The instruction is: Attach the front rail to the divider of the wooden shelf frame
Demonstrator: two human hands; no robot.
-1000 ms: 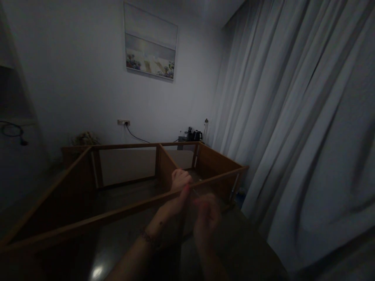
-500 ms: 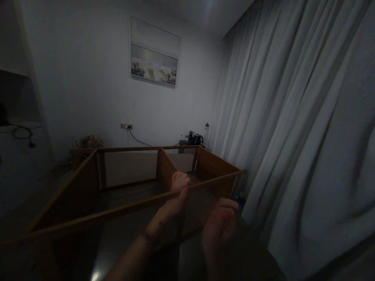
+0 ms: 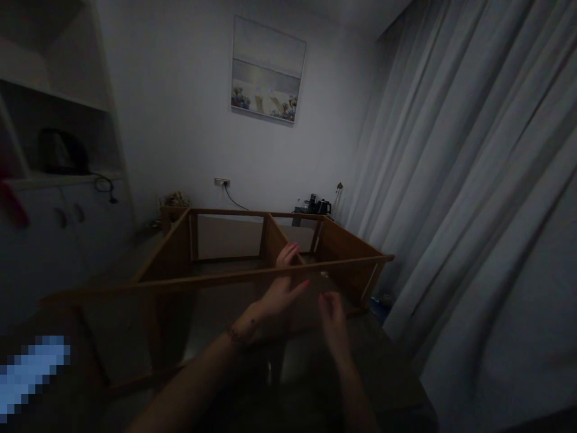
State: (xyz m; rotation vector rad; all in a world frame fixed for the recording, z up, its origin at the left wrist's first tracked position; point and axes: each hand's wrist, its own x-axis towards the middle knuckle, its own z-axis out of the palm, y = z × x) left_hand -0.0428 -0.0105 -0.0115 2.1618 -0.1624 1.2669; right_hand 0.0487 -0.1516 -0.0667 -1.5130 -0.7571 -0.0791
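A right hand (image 3: 332, 314), loosely curled, hovers near a wooden frame (image 3: 347, 251) set just ahead; whether it pinches anything is unclear. The left hand (image 3: 277, 294), thumb and fingers parted, straddles the front rail (image 3: 216, 278) at the divider (image 3: 274, 234), apparently steadying it; fine fingerwork seems called for next.

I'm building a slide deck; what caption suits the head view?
Left hand at the near rail of a wooden frame, right hand nearby, a framed picture on the wall beyond.
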